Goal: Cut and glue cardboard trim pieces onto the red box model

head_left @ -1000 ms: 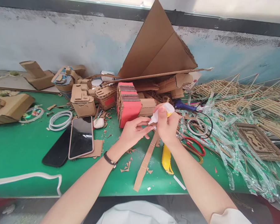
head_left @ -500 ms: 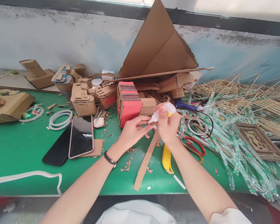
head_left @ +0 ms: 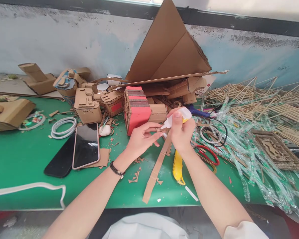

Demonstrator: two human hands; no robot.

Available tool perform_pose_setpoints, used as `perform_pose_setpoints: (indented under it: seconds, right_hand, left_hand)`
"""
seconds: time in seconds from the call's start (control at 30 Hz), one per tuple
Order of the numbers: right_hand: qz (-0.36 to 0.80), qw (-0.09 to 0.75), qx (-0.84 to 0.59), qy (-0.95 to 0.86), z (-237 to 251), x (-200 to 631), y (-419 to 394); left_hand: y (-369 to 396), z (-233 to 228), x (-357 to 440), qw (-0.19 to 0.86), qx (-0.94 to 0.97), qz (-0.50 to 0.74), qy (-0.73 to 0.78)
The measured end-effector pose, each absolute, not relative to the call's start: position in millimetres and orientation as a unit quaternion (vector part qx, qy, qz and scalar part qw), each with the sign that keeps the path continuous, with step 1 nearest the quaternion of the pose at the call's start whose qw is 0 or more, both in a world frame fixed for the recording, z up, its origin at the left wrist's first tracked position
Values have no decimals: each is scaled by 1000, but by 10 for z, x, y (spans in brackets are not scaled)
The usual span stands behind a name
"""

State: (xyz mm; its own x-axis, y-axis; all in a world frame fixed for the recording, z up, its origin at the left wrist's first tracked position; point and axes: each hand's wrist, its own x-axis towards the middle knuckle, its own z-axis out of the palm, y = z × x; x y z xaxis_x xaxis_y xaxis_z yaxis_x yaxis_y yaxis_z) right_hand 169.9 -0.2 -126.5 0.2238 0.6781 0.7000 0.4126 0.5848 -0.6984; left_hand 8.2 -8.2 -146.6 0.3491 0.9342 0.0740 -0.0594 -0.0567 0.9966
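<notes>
My right hand (head_left: 181, 132) is closed round a white glue bottle (head_left: 174, 119) with a yellow label. The bottle is tilted, its narrow nozzle pointing left and down at the fingertips of my left hand (head_left: 145, 137). Those fingers pinch a small cardboard piece (head_left: 159, 129), mostly hidden by the fingers. Below the hands a long cardboard strip (head_left: 155, 169) lies slanting toward the table's front edge. Beside it rests a yellow-handled cutter (head_left: 177, 167), its upper end behind my right wrist. A red and brown cardboard box (head_left: 138, 111) stands just beyond my left hand.
Two phones (head_left: 86, 146) and white tubing coils (head_left: 63, 127) lie left on the green table (head_left: 20, 162). Cardboard models (head_left: 87, 108) line the back below a large cardboard sheet (head_left: 169, 43). Right are red-handled scissors (head_left: 210, 154), a blue glue gun (head_left: 198, 111), plastic wrappers (head_left: 241, 159) and wooden sticks (head_left: 239, 94).
My right hand and the glue bottle have shifted slightly right, and more of the small cardboard piece shows under the nozzle. My left hand keeps its pinch nearly in place.
</notes>
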Motion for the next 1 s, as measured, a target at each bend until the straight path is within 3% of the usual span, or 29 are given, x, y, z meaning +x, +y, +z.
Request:
perform_pose_setpoints:
  seconds: [1.0]
  right_hand:
    - [54,663,-423,-615,-1241,1772,-14]
  left_hand:
    - [-55,-1449,91,597,565,434,368]
